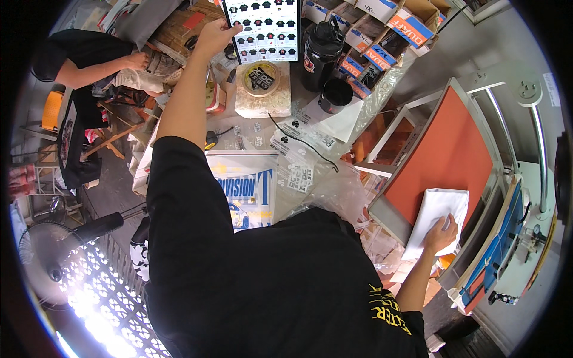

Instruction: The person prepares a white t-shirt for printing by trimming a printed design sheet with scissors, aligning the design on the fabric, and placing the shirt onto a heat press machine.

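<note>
My left hand [218, 37] reaches to the far side of the table and closes at the left edge of a tablet [268, 27]. One digit lies over its screen, which shows rows of dark T-shirts. Off to the right, my right hand [441, 235] rests open on a folded white cloth [439, 206], with its fingers slightly bent. This cloth lies over the near corner of a tilted red pad [444, 152] in a grey metal frame. Before my body, a printed white sheet or bag [248, 179] with blue lettering lies on the table, partly hidden by my sleeve.
A round tub [261, 79] stands on a pale block [262, 101] below the tablet. Beside it are a black bottle [322, 53] and a black cup [336, 95]. Cardboard boxes [382, 42] fill the back right. A co-worker's arm [98, 70] shows at left, above a fan [51, 262].
</note>
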A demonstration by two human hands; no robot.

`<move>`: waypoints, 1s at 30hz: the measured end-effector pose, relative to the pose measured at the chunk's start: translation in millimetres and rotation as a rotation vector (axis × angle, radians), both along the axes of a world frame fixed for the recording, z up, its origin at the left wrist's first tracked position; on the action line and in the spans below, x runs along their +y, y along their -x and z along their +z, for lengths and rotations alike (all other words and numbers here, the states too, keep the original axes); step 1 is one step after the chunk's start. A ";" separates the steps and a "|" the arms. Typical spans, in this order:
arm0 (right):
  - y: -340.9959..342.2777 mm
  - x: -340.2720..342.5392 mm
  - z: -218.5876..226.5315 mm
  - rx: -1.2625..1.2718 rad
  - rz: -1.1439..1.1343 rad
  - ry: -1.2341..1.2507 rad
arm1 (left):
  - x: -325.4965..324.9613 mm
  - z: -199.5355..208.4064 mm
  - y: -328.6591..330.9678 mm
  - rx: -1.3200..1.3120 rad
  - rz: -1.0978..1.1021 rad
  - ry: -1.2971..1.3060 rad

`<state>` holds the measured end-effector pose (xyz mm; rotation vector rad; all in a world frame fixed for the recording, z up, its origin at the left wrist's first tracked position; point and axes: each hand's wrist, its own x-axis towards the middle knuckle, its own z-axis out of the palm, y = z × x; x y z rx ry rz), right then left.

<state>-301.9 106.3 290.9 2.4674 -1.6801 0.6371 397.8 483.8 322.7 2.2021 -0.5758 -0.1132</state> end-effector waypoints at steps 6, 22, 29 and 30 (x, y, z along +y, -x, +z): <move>6.0 -3.0 -4.6 0.012 0.005 0.028 | -3.3 -6.0 -5.7 0.066 -0.002 0.094; 0.6 0.5 -0.7 -0.002 -0.009 0.000 | -1.0 -8.0 -8.6 0.074 0.029 0.036; 4.0 0.7 -0.1 0.004 -0.013 0.005 | -3.8 -19.4 -5.2 0.237 -0.031 0.047; 1.9 1.9 0.4 0.006 -0.020 0.003 | -2.4 -17.0 -0.8 0.255 -0.042 0.080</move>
